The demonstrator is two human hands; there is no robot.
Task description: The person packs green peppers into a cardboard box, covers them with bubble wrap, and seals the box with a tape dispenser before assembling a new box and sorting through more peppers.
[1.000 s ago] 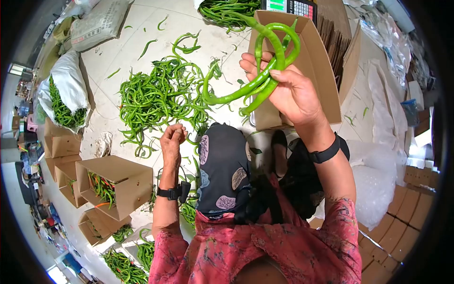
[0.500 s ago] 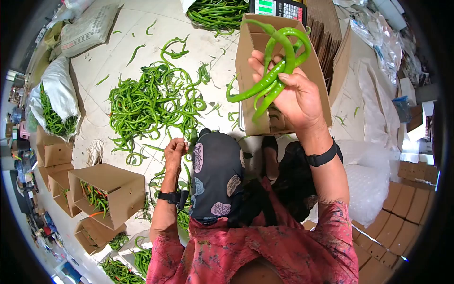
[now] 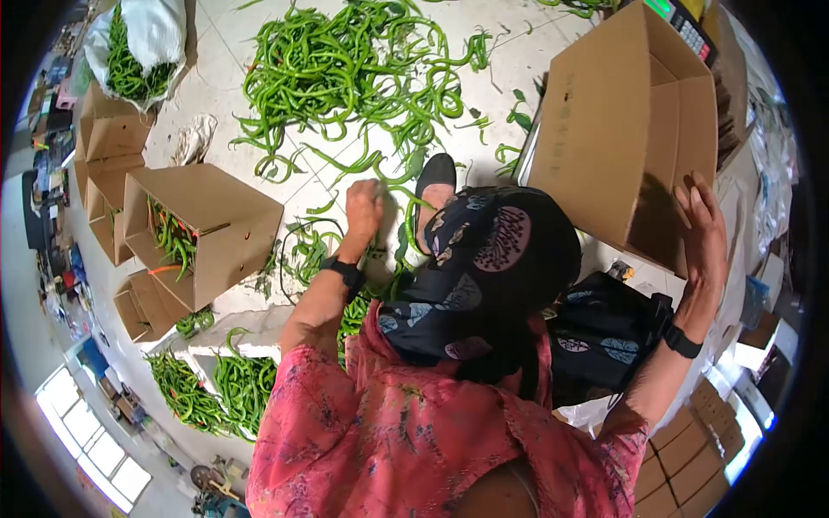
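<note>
A large heap of long green peppers (image 3: 324, 73) lies on the pale tiled floor. My left hand (image 3: 364, 207) is closed low over the floor, near the front edge of the heap; what its fingers hold, if anything, is hidden. To the right stands a tall cardboard box (image 3: 596, 129), its opening turned to the right. My right hand (image 3: 704, 226) is at the near right rim of this box, fingers apart, with no pepper in it. A black shoe (image 3: 434, 173) shows just right of my left hand.
Cardboard boxes, one with red and green peppers (image 3: 177, 242), stand at the left. A white sack of peppers (image 3: 155, 34) is at the upper left. More peppers (image 3: 242, 380) lie lower left. A scale (image 3: 682, 26) shows behind the tall box.
The view has turned and shifted. The peppers that were in my right hand have left it, and that hand has moved down and right to the box rim.
</note>
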